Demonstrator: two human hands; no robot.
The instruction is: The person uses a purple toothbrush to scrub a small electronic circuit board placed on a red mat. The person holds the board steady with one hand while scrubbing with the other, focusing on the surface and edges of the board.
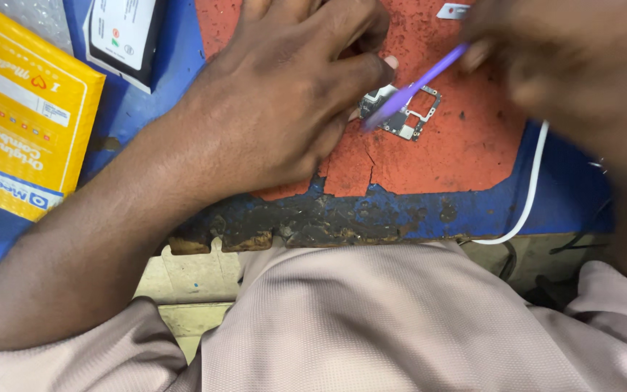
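Observation:
A small grey circuit board [409,116] lies on a worn red mat [466,145]. My left hand [284,94] rests flat on the mat, its fingertips pressing the board's left end. My right hand [560,58], blurred at the top right, grips a thin purple tool [419,83] whose tip lies across the board. Part of the board is hidden under the tool and my fingers.
A yellow padded package [19,116] lies at the left on the blue work surface [139,101]. A white and black box [121,36] sits at the top. A white cable [531,196] curves down at the right. The mat's front edge [313,221] is charred and ragged.

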